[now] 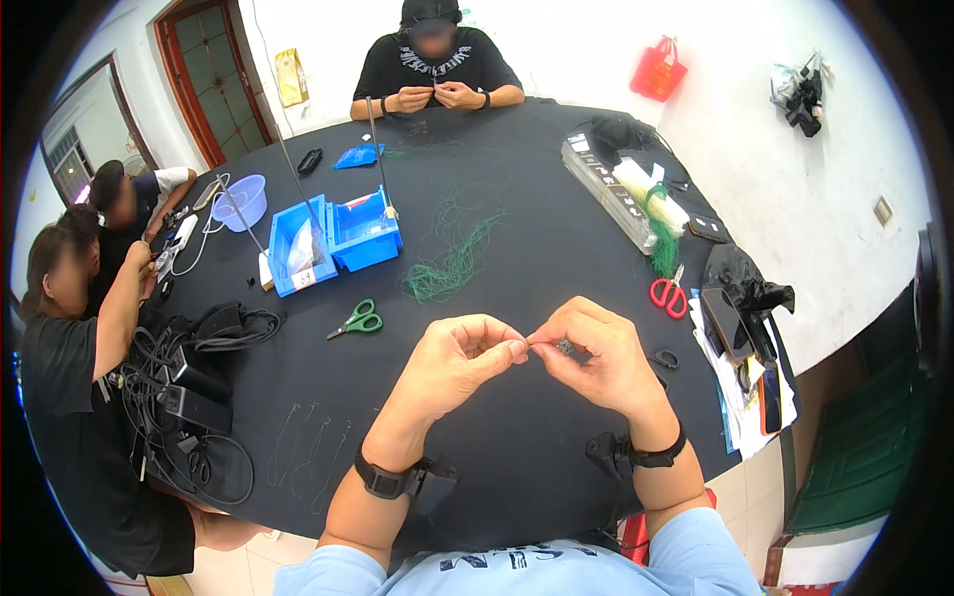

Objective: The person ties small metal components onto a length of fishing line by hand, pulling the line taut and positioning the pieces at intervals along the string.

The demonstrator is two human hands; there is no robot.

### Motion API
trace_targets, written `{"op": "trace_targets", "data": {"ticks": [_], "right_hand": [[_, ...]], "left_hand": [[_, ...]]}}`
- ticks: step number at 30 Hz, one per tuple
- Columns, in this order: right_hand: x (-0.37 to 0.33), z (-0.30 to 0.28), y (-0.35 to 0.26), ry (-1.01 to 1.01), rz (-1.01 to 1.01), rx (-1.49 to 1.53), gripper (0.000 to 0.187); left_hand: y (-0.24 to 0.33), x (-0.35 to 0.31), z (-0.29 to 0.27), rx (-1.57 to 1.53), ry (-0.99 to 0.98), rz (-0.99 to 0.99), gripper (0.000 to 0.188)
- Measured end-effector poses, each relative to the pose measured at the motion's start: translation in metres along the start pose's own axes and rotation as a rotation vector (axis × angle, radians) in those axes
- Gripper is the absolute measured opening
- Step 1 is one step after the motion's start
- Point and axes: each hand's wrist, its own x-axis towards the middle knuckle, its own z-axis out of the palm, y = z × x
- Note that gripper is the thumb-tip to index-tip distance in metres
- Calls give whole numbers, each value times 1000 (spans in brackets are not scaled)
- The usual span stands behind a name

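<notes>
My left hand (459, 363) and my right hand (598, 358) meet above the near middle of the table, thumb and forefinger of each pinched, tips almost touching. Whatever they pinch is too small to make out. Beyond them lies a loose tangle of green thread (442, 276). Green-handled scissors (363, 317) rest to the left of my left hand. Several thin, dark looped strands (318, 452) are laid out on the black cloth at the lower left. Black straps with small devices circle both my wrists.
Blue bins (294, 248) with upright rods stand left of centre, near a purple basin (241, 202). Black cables and boxes (189, 397) crowd the left edge. Red-handled scissors (669, 297), phones and papers (723, 372) line the right. Other people sit across and at left.
</notes>
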Motion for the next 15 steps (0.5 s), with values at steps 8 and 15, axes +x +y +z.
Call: {"op": "trace_targets", "data": {"ticks": [8,15], "right_hand": [[-1,-2,3,-28,-30,-3,14],[-1,1,-1,-14,1,10,13]], "left_hand": [[-2,2,0,-16,-5,7,16],[-5,0,0,-23,-3,20,11]]}}
